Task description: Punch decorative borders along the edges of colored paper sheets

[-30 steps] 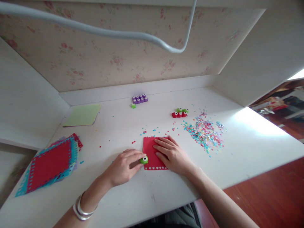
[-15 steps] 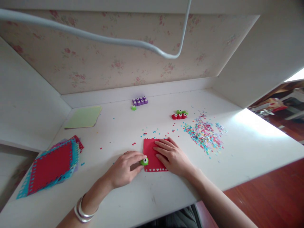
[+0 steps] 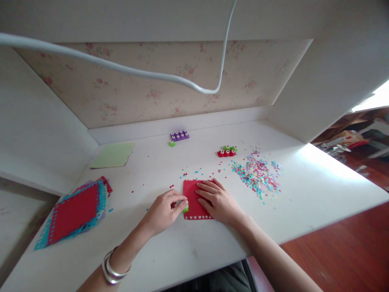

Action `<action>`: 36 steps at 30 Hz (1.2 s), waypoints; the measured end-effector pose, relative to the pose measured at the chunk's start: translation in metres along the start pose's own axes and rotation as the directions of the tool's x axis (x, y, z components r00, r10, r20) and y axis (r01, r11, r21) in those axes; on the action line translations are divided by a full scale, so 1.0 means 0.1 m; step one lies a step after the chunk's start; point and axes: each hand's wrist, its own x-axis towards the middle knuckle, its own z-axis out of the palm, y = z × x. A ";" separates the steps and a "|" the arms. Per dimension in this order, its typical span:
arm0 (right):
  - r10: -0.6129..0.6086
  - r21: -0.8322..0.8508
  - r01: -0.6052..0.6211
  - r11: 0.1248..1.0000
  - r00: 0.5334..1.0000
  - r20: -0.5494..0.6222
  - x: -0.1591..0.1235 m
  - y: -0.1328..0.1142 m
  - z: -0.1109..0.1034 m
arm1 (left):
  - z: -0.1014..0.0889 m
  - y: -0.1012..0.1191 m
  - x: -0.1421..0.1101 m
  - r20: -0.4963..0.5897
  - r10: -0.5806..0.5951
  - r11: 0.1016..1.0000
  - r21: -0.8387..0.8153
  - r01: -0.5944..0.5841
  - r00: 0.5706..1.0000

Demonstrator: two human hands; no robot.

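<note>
A red paper square (image 3: pixel 192 200) with punched heart holes along its near edge lies on the white desk (image 3: pixel 304 190) in front of me. My right hand (image 3: pixel 216 200) rests flat on it, fingers stretched out and pointing left. My left hand (image 3: pixel 165 211) is closed over a small green paper punch (image 3: pixel 185 208) at the paper's left edge, and its fingers cover most of the punch.
A heap of coloured paper confetti (image 3: pixel 255 175) lies to the right. Red and green punches (image 3: pixel 226 151) and purple punches (image 3: pixel 179 135) stand further back. A stack of punched coloured sheets (image 3: pixel 76 211) sits at the left, a pale green sheet (image 3: pixel 113 155) behind it. A white cable (image 3: pixel 127 71) hangs overhead.
My left hand's fingers have come down over the green punch, hiding its top. The camera has tilted, so everything sits slightly lower in view. The right hand stays flat on the paper.
</note>
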 end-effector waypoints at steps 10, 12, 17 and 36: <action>-0.018 -0.009 0.017 1.000 0.999 -0.028 -0.01 -0.01 -0.02 | 0.05 0.04 0.11 0.125 -0.208 0.978 0.055 0.202 0.970; -0.017 -0.004 0.017 1.000 1.000 -0.022 -0.01 -0.01 -0.01 | 0.07 0.04 0.16 0.156 -0.256 0.966 0.070 0.248 0.954; -0.024 -0.005 0.024 1.000 0.999 -0.027 -0.01 0.01 0.00 | 0.10 0.00 0.28 0.225 -0.345 0.938 0.121 0.325 0.911; -0.026 0.000 0.026 1.000 0.999 -0.029 -0.02 0.01 -0.03 | -0.19 0.17 0.26 0.258 -0.213 0.966 0.197 0.165 0.942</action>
